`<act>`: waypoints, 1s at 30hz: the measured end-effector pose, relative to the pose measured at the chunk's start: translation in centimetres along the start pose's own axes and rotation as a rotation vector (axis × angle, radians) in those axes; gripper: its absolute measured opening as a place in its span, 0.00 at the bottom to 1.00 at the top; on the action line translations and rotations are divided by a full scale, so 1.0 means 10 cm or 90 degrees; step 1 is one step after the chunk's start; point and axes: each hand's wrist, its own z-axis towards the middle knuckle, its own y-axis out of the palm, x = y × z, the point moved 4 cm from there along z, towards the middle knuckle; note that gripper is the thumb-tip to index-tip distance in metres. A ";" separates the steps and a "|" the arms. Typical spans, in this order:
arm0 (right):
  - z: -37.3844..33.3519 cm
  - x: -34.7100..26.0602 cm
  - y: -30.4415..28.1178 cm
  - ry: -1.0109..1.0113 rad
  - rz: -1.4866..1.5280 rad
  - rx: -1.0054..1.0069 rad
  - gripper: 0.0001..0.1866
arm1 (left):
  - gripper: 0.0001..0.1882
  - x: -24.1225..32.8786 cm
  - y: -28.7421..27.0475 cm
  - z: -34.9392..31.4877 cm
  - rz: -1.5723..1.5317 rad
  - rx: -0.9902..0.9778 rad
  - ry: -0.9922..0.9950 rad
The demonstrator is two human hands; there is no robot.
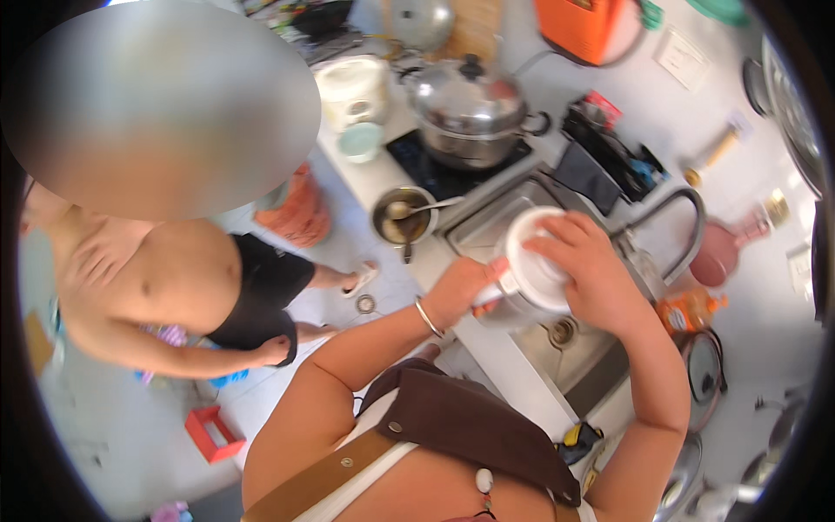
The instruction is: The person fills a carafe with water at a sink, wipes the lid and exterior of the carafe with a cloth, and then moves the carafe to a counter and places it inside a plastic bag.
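I hold a jug with a round white top (532, 254) and what looks like a clear body, just over the near edge of the sink (557, 357). My left hand (459, 291), with a bangle at its wrist, is closed round the jug's handle. My right hand (587, 265) grips the far right side of the white top, its fingers bent over the rim. Motion blur hides whether the top is a separate lid, and the jug's contents cannot be made out.
A steel pot (470, 113) stands on the black cooktop, with a small pan (404, 217) holding utensils nearer me. The curved tap (687, 217) and an orange bottle (691, 311) are right of the sink. Another person (165, 278) stands at left, near a red stool (213, 435).
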 end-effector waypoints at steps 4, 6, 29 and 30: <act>-0.09 -0.40 0.10 -0.046 0.024 -0.050 0.32 | 0.24 0.00 -0.06 -0.56 -0.008 0.040 -0.092; -0.12 -0.56 0.15 -0.070 0.115 -0.061 0.33 | 0.23 -0.03 -0.14 -0.85 -0.062 0.047 -0.120; -0.54 -0.21 2.89 0.676 0.784 0.103 0.11 | 0.23 -0.97 -2.80 -3.10 -0.014 0.360 0.098; -0.67 -0.16 2.84 0.714 0.873 0.137 0.11 | 0.23 -1.03 -2.89 -3.10 0.033 0.368 0.081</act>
